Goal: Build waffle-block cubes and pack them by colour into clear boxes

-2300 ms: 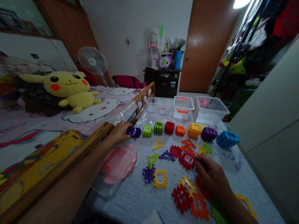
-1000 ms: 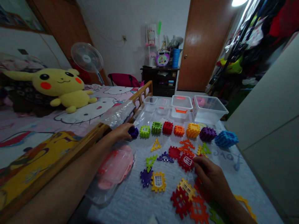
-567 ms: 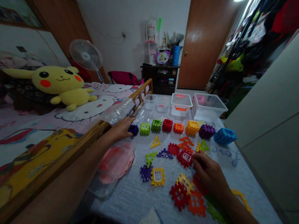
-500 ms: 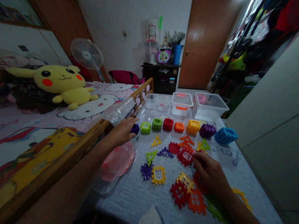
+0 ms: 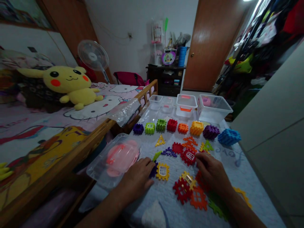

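My left hand [image 5: 137, 178] lies on a flat purple toy piece [image 5: 153, 170], its fingertips covering most of it, with a green triangular piece [image 5: 156, 155] just beyond. To its left is a clear plastic package [image 5: 111, 161] holding a pink lid. My right hand [image 5: 211, 174] hovers with curled fingers beside a red window piece [image 5: 188, 156], holding nothing I can see. Red and orange flat pieces [image 5: 187, 190] lie below it. A row of several colourful assembled cubes runs across the far side, from a purple cube [image 5: 138, 129] to a blue one [image 5: 229, 136].
The pieces lie on a quilted pale blue cloth [image 5: 166, 215]. Several clear plastic tubs [image 5: 186, 105] stand beyond the cubes. A wooden bed rail [image 5: 71, 148] runs along the left, with a plush toy on the bed, and a pale cabinet side stands at the right.
My left hand has moved from the purple cube, now uncovered, toward me onto the flat purple piece. The clear package shows more fully. My right hand stays about where it was.
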Available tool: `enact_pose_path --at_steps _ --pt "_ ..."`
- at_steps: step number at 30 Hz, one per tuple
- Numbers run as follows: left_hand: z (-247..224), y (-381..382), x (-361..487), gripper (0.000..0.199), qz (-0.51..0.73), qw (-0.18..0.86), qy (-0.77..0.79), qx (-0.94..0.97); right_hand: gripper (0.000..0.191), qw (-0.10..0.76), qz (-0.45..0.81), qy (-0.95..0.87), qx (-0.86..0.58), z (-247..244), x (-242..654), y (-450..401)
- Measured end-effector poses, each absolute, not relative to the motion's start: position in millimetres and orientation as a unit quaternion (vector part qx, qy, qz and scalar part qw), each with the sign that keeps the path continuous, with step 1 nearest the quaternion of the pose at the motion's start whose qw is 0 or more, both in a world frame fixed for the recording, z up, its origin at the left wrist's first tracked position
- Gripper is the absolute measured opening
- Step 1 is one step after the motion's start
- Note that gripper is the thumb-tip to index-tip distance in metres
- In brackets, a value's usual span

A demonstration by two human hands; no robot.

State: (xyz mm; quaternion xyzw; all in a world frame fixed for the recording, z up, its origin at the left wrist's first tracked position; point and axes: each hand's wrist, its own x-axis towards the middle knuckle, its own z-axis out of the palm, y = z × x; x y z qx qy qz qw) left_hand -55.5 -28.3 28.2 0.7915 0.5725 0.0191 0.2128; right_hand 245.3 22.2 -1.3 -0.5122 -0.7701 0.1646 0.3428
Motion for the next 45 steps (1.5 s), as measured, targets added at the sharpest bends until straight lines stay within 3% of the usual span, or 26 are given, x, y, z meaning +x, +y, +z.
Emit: enact_pose_path --at_steps 4,10,18,21,27,37,45 --pt "25.8 -28.7 -56.0 0.030 0.024 0.196 0.562 0.803 0.022 0.340 0.168 -0.768 -0.516 -0.3 244.8 22.2" --pt "24.8 -21.3 -57.1 0.032 0.100 0.209 0.564 0.792 0.021 0.341 0.171 -0.769 -0.512 0.3 244.7 22.1" --pt "28.5 -4.1 -36.7 0.041 0.231 0.362 0.590 0.683 0.020 0.348 0.177 -0.762 -0.517 1.1 244.7 22.1" --pt "23.6 -5.6 -32.1 0.038 0.192 0.312 0.585 0.724 0.020 0.348 0.179 -0.762 -0.516 2.6 244.3 21.8" --pt "19.2 -9.9 -31.3 0.052 0.110 0.215 0.577 0.780 0.021 0.351 0.182 -0.762 -0.513 -0.4 244.9 21.9" --pt "29.8 2.1 -29.0 0.048 0.043 0.210 0.537 0.816 0.021 0.339 0.181 -0.770 -0.510 2.0 244.8 21.6" --pt "50.7 3.9 -36.7 0.044 0.085 0.153 0.532 0.828 0.021 0.346 0.175 -0.764 -0.515 -1.8 246.4 23.0"
